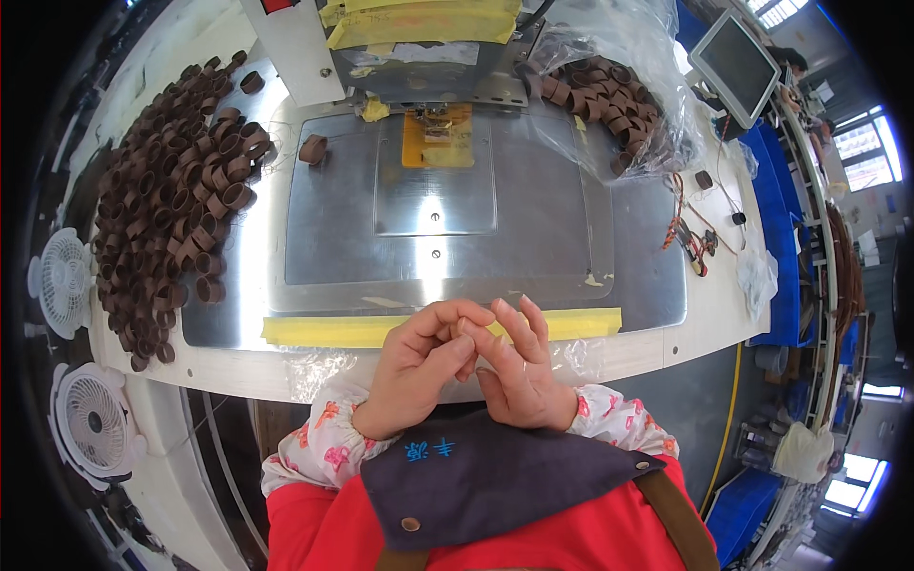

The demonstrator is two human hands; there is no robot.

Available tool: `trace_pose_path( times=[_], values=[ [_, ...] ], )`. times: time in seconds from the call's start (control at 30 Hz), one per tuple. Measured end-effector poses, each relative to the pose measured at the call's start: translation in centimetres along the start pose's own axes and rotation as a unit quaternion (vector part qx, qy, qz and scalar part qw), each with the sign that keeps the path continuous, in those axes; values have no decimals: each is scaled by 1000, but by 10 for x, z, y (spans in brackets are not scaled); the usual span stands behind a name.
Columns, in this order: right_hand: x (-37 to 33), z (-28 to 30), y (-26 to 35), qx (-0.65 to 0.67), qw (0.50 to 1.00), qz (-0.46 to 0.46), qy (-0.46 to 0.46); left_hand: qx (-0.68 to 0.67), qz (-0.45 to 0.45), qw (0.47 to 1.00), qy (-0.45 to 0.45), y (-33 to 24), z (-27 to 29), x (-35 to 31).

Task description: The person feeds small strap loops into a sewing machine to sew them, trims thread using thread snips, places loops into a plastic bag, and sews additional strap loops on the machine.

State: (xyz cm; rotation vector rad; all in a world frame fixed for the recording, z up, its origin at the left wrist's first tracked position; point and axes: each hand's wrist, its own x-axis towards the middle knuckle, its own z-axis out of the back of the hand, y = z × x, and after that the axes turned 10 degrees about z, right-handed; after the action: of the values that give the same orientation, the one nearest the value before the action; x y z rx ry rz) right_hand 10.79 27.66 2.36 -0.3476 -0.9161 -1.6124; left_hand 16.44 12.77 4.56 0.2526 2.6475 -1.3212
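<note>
My two hands meet above the front edge of the metal worktable. The thumb and forefinger of my left hand (pixel 417 354) press together against the forefinger of my right hand (pixel 526 373). Anything pinched there is hidden or too small to make out. On my right hand the other fingers are raised and spread. Beneath both hands runs a strip of yellow tape (pixel 314 329) along the table edge. Farther back stands a sewing machine head, its presser foot area (pixel 434 122) over a yellow plate (pixel 459 152). One brown fabric ring (pixel 312 149) lies left of it.
A large heap of brown rings (pixel 176 200) covers the table's left side. More rings (pixel 609 95) sit in a clear plastic bag (pixel 681 105) at the back right. Small tools with coloured cords (pixel 700 252) lie at right. Two white fans (pixel 93 419) stand left; a screen (pixel 735 67) stands far right.
</note>
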Motion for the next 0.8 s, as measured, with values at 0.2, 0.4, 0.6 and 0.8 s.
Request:
trace_pose_path(
  times=[0.2, 0.4, 0.6, 0.8],
  values=[
    [1, -2, 1, 8, 999, 21, -35, -48, 4, 999, 12, 3, -1, 0],
    [-4, -10, 0, -51, 997, 44, -42, -78, 6, 997, 19, 3, -1, 0],
    [-4, -10, 3, -42, 998, 31, -41, -74, -8, 997, 24, 3, -2, -2],
    [-2, -10, 5, -25, 999, 24, -31, -90, -14, 996, 24, 9, 1, -2]
  ],
)
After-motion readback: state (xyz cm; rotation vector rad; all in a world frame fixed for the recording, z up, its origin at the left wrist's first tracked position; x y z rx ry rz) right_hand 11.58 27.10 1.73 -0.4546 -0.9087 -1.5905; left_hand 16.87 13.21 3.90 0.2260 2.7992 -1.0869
